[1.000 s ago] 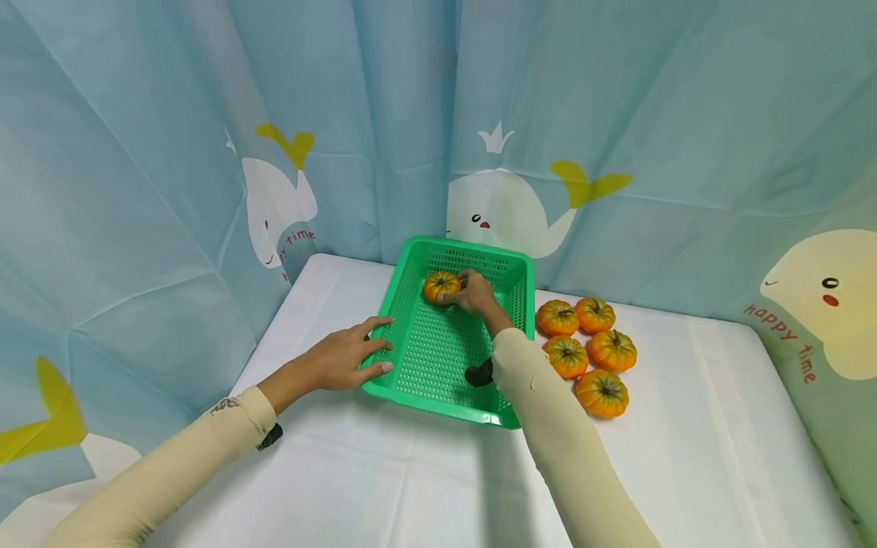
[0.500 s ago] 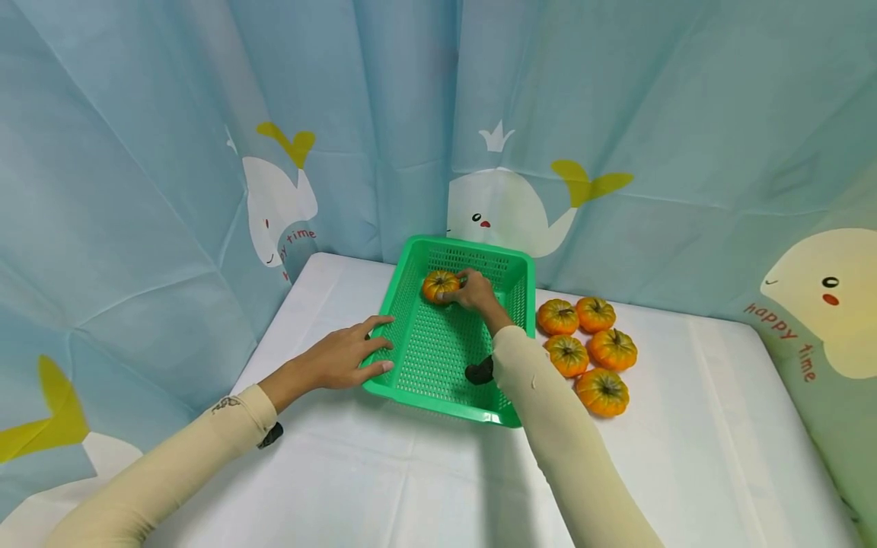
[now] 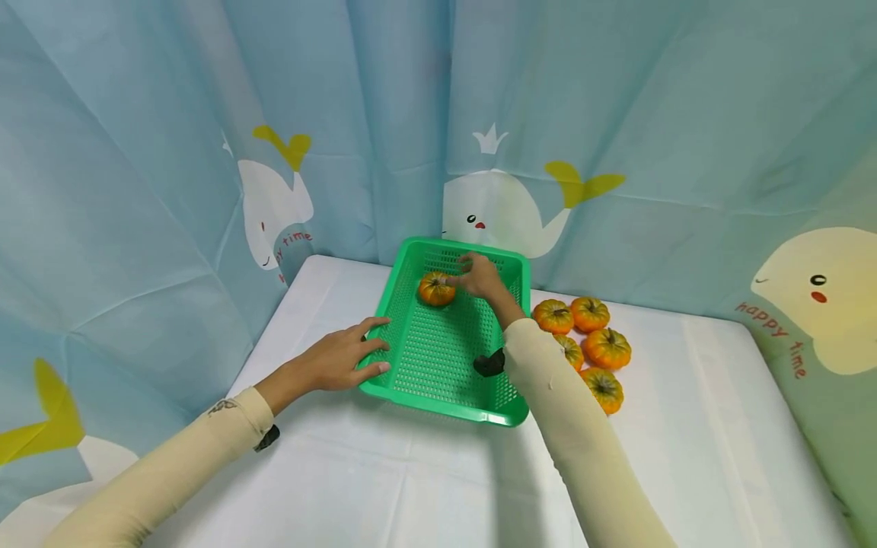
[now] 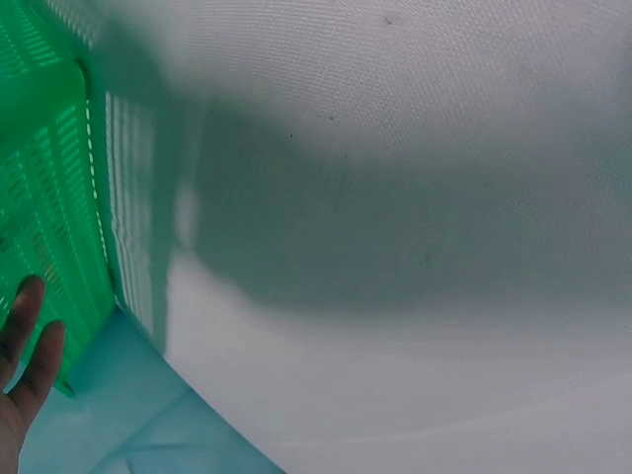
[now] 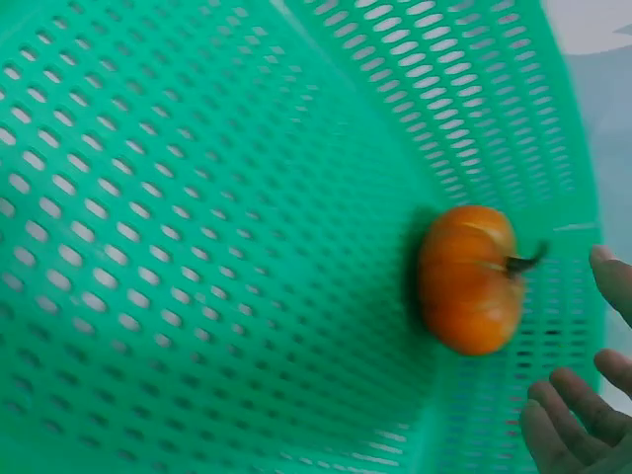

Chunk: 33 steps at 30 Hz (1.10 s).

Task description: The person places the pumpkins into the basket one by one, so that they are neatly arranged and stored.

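One small orange pumpkin (image 3: 436, 289) sits in the far left corner of a green perforated basket (image 3: 438, 417). In the right wrist view, the same pumpkin (image 5: 472, 280) rests on the basket floor, its dark stem toward my fingers. My right hand (image 3: 482, 277) is raised just above and to the right of it, fingers spread and apart from it, holding nothing. At the basket's left rim, my left hand (image 3: 339, 358) rests with its fingers spread along the edge. Only some of its fingertips (image 4: 39, 360) show in the left wrist view, against the basket wall.
Several more pumpkins (image 3: 607, 348) lie in a cluster on the white table (image 3: 692, 426), right of the basket. A blue curtain (image 3: 384, 114) with printed whales hangs close behind the table and along its sides.
My right hand has let go of the pumpkin in the basket and lifted slightly up and to the right. The pumpkin stays in its corner. My left hand has kept its place at the rim.
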{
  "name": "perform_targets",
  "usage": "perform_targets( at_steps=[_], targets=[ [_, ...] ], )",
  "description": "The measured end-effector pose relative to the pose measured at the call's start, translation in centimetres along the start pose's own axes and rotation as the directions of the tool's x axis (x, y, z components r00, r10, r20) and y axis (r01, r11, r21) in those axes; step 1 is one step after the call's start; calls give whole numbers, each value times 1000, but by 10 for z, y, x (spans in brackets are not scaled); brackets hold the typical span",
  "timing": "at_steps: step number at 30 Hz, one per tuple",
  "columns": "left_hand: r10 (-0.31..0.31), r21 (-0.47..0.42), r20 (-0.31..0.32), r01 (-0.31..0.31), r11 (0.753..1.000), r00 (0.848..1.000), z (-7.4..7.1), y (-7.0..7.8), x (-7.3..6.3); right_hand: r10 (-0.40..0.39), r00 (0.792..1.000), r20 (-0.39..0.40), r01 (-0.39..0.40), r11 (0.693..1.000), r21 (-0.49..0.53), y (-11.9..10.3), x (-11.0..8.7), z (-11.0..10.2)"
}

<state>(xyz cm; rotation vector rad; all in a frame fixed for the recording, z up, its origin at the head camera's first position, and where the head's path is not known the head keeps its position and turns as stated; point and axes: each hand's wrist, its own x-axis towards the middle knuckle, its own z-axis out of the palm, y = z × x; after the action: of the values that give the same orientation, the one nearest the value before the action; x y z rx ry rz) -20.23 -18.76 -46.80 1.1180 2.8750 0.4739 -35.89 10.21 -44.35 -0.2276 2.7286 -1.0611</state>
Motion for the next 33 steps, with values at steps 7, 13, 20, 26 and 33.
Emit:
perform_targets(
  at_steps=[7,13,20,26,33],
  targets=[
    [-9,0,1,9,1000,1000,1,-1,-1,-51,998,-21,53,995,87,-11,-12,-34],
    [2,-1,-12,-2,1000,1000,1,0,-1,-94,994,-64,101,989,107,-16,-32,-57],
    [-1,-2,-12,1,1000,1000,3,1,-4,-167,981,-98,172,984,44,-12,-55,-77],
    [-3,-7,-12,3,1000,1000,4,0,-4,-203,973,-108,207,978,28,-1,-81,-95],
    [-5,-14,-14,4,1000,1000,5,-1,-3,-205,971,-125,205,979,-18,24,-117,-109]
  ],
)
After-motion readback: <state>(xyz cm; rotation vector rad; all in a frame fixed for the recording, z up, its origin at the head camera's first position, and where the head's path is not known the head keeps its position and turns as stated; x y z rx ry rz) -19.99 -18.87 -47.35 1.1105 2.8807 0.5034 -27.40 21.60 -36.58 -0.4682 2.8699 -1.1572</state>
